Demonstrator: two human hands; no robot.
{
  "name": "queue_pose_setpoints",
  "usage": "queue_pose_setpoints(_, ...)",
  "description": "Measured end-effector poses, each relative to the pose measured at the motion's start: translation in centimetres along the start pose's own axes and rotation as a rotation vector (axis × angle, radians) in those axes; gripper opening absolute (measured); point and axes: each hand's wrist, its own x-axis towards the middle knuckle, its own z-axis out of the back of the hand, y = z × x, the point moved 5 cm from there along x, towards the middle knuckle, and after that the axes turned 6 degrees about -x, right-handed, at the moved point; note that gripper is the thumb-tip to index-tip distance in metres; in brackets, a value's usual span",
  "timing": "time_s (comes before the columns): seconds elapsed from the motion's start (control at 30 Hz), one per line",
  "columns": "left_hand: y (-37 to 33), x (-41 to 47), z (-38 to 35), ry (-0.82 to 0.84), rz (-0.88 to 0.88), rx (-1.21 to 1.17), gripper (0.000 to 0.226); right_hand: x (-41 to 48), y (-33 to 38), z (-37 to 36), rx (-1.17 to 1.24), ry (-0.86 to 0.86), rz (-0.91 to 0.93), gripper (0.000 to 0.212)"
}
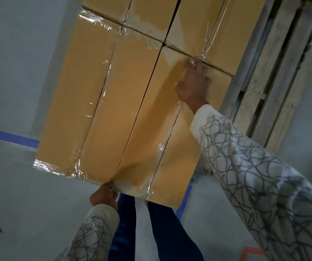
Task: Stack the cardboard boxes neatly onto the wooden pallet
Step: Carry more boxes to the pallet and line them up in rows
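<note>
Concrete floor (19,204) | slatted wooden pallet (283,72) | left hand (104,194) grips near edge of taped cardboard box (151,129), right hand (194,85) far edge

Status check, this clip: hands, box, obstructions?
Left hand grips cardboard box near end; right hand hooks far edge. Box flush against neighbouring boxes. Nothing blocking.

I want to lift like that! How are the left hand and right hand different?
The left hand grips the near corner of the box; the right hand reaches to its far edge. The left hand sits low on the end; the right hand lies on top. Both hold one box.
</note>
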Motion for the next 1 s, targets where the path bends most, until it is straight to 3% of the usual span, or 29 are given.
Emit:
queue_pose_setpoints(0.07, 0.6, 0.6, 0.0, 0.027, 0.037, -0.009, 0.030, 1.4, 3.6, 0.0, 0.062, 0.037, 0.118, 0.076)
queue_pose_setpoints(0.13, 0.7, 0.6, 0.2, 0.012, 0.047, -0.012, 0.020, 2.6, 6.3, -0.1, 0.089, 0.055, 0.183, 0.077)
queue_pose_setpoints(0.23, 0.1, 0.8, 0.1, 0.052, 0.022, 0.009, 0.027, 3.9, 8.1, -0.2, 0.021, 0.080, 0.199, 0.084)
queue_pose_setpoints(0.33, -0.8, 2.2, 1.1, -0.048, -0.026, 0.045, 0.012, 3.9, 8.6, -0.1, -0.006, 0.072, 0.176, 0.083)
queue_pose_setpoints(0.47, -3.5, 1.3, 1.2, -0.249, -0.275, 0.208, 0.038, 1.4, 7.7, -0.6, 0.063, 0.018, 0.136, 0.081)
queue_pose_setpoints(0.57, -5.3, -2.1, -0.4, -0.305, -0.448, 0.330, 0.060, -3.0, 5.7, -0.4, 0.148, 0.040, 0.066, 0.077)
queue_pose_setpoints(0.8, -6.0, -13.4, -0.6, -0.045, -0.621, 0.593, 0.069, -19.3, 2.5, 4.9, 0.228, 0.190, -0.019, 0.075)
queue_pose_setpoints(1.0, -6.6, -26.9, 5.1, 0.288, -0.878, 0.777, 0.068, -31.7, 2.8, 14.6, 0.252, 0.190, 0.062, 0.074)
